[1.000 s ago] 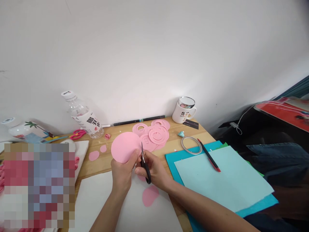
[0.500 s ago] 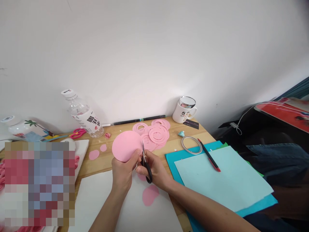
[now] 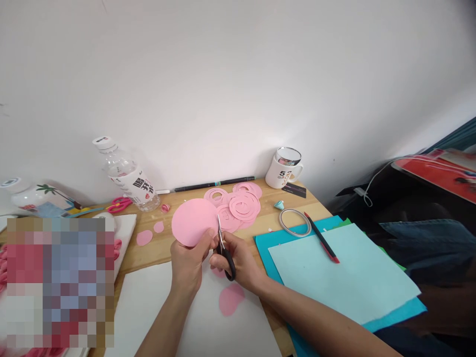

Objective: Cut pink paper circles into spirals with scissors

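Observation:
My left hand (image 3: 191, 260) pinches the lower right edge of a round pink paper disc (image 3: 194, 220). My right hand (image 3: 238, 258) is closed around the black handles of a pair of scissors (image 3: 229, 263). The blades point up and away, right at the disc's right edge; whether paper lies between them I cannot tell. Below my hands, a pink paper piece (image 3: 230, 300) lies on a large white sheet (image 3: 148, 297), and another is partly hidden behind my fingers. Pink ring-shaped paper spirals (image 3: 243, 206) overlap beyond my right hand.
A water bottle (image 3: 130, 176), pink scissors (image 3: 119, 204) and two small pink cut pieces (image 3: 144, 237) are on the left. A black marker (image 3: 213, 184) lies along the wall. On the right are a mug (image 3: 284, 168), a tape roll (image 3: 295, 222), and a pen (image 3: 322, 238) across pale blue paper (image 3: 342, 277).
The disc has shifted very slightly left and up in my left hand. The scissors have turned a little, their tips now slightly further left. Everything else lies as before.

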A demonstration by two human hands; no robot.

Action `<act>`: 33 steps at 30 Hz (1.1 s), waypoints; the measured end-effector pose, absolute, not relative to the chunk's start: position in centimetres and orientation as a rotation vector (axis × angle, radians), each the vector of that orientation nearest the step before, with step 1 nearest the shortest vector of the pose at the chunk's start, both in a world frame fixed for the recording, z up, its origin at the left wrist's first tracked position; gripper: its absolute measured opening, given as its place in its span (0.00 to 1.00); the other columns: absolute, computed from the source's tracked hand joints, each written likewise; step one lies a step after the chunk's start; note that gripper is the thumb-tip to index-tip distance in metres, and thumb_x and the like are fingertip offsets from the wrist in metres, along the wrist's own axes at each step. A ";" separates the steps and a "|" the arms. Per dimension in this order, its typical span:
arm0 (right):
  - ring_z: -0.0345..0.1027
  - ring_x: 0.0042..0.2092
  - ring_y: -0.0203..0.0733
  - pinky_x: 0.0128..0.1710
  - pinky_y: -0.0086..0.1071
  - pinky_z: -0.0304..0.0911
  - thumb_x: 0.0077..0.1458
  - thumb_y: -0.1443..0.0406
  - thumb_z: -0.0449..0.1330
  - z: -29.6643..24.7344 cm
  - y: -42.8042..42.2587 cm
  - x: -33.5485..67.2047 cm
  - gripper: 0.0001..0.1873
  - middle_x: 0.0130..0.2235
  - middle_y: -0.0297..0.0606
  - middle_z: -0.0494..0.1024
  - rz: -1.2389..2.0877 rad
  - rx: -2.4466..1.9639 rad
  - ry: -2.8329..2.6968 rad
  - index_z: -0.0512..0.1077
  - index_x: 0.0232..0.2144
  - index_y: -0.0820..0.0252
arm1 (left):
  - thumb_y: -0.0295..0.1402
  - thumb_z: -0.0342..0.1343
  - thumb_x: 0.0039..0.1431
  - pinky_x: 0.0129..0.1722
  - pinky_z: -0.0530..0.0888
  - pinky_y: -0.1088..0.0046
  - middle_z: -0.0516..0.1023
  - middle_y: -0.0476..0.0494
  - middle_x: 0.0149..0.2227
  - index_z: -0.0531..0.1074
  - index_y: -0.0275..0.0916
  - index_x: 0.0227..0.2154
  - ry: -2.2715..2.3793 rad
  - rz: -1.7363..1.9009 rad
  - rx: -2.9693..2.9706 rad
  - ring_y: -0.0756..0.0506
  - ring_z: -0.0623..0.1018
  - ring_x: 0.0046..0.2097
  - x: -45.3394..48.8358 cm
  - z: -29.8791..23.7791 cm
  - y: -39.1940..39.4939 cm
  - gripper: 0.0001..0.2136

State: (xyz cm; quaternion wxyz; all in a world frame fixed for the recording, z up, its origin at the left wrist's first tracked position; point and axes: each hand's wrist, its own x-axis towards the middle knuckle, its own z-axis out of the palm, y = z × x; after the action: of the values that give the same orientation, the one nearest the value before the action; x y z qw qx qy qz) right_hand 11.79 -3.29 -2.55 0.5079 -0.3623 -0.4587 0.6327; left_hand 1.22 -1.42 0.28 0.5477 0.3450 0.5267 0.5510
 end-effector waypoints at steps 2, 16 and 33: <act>0.55 0.21 0.29 0.20 0.25 0.52 0.36 0.54 0.68 -2.6 -3.3 11.8 0.24 0.23 0.29 0.65 1.528 -0.877 -1.097 0.62 0.28 0.60 | 0.33 0.62 0.39 0.15 0.60 0.79 0.61 0.54 0.12 0.66 0.34 0.11 1.232 1.304 0.811 0.56 0.60 0.17 1.2 0.3 -1.4 0.12; 0.55 0.23 0.29 0.22 0.25 0.51 0.35 0.57 0.69 -2.3 -3.2 11.7 0.23 0.23 0.27 0.64 1.476 -0.842 -1.119 0.61 0.28 0.60 | 0.32 0.63 0.37 0.16 0.64 0.78 0.68 0.50 0.15 0.69 0.33 0.13 1.299 1.293 0.885 0.53 0.66 0.18 1.2 0.4 -1.3 0.10; 0.51 0.23 0.30 0.21 0.25 0.49 0.34 0.52 0.68 -1.9 -3.2 11.9 0.25 0.23 0.28 0.62 1.437 -0.879 -1.143 0.61 0.27 0.60 | 0.33 0.64 0.36 0.18 0.66 0.76 0.68 0.50 0.14 0.68 0.34 0.12 1.303 1.238 0.900 0.51 0.67 0.19 0.9 0.4 -1.3 0.11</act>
State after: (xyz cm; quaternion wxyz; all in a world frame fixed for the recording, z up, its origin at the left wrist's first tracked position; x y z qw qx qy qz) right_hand 11.90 -3.19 -1.89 0.5251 -0.3675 -0.4779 0.6006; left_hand 0.94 -1.28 0.35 0.5361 0.3780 0.5471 0.5200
